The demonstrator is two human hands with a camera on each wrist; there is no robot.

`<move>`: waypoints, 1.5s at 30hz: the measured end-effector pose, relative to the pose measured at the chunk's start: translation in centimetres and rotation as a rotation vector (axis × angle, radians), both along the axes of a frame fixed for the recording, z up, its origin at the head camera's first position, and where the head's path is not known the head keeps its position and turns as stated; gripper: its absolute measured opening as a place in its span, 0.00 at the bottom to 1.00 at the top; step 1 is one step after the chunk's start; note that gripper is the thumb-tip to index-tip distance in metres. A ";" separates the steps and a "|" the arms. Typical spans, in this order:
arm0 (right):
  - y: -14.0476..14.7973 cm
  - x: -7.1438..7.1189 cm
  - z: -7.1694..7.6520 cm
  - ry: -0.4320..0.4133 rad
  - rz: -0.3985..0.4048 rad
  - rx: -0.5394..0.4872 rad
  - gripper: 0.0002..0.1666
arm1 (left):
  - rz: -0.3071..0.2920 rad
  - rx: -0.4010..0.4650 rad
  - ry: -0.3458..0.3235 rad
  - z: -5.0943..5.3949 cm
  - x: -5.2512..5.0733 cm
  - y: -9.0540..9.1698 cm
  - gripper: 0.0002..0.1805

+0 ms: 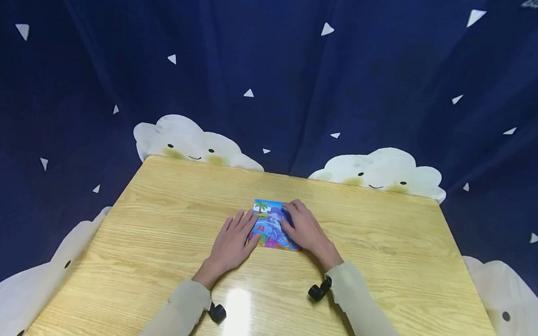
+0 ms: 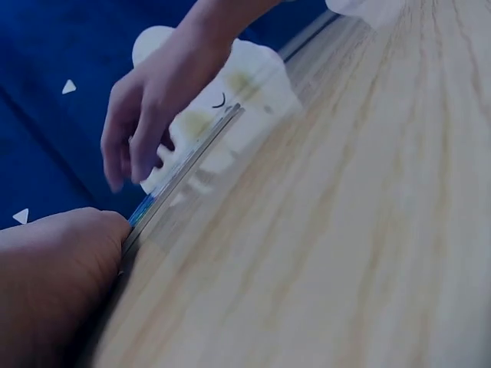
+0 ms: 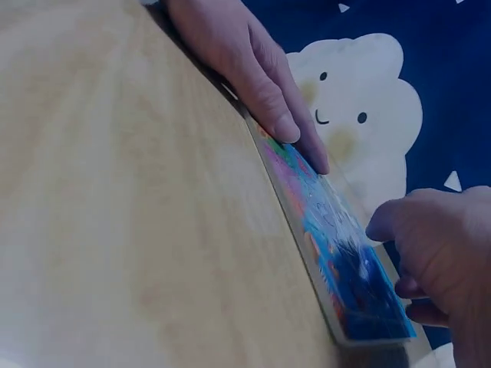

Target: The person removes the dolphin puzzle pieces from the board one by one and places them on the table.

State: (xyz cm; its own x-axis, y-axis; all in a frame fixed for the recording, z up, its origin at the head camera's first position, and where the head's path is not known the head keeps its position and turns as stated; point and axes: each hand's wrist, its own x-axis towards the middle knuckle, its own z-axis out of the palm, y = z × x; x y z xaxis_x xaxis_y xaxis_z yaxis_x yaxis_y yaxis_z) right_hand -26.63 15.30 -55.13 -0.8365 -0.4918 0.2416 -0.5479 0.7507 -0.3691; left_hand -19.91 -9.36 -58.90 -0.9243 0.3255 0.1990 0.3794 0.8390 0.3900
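A thin, flat picture board (image 1: 269, 231) lies on the table, printed with a bright sea scene: a palm tree, a dolphin, a red crab and coral. At its left edge rests my left hand (image 1: 231, 243), fingers extended; in the right wrist view its thumb lies on the board's near corner. Over the board's right part is my right hand (image 1: 308, 231), its fingers loosely bent. The left wrist view shows this right hand (image 2: 161, 96) raised a little above the board, pinching nothing. Its palm and fingers cover part of the picture's right side.
The light wooden table (image 1: 175, 192) extends around the board on all sides. Behind it hangs a dark blue curtain (image 1: 278, 57) with white triangles and smiling clouds. Each wrist carries a small black camera, one of them (image 1: 318, 290) on the right.
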 end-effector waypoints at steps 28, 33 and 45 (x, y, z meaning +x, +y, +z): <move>-3.3 -4.8 -0.3 -0.201 0.105 -0.015 0.18 | -0.079 0.092 0.115 0.7 0.8 1.8 0.22; -3.2 -4.8 -0.3 -0.224 0.104 -0.008 0.17 | -0.083 0.107 0.130 0.6 0.9 2.2 0.25; -2.3 -4.7 -1.7 -0.134 0.180 -0.136 0.18 | -0.093 -0.077 0.061 0.2 1.5 3.4 0.28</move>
State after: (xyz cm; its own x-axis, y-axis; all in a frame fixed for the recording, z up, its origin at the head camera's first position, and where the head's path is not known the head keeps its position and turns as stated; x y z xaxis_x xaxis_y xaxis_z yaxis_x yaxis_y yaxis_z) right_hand -31.30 12.98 -56.78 -0.7674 -0.6063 0.2084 -0.6076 0.5841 -0.5383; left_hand -18.45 -5.96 -58.73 -0.8766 0.4254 0.2251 0.4777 0.8259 0.2994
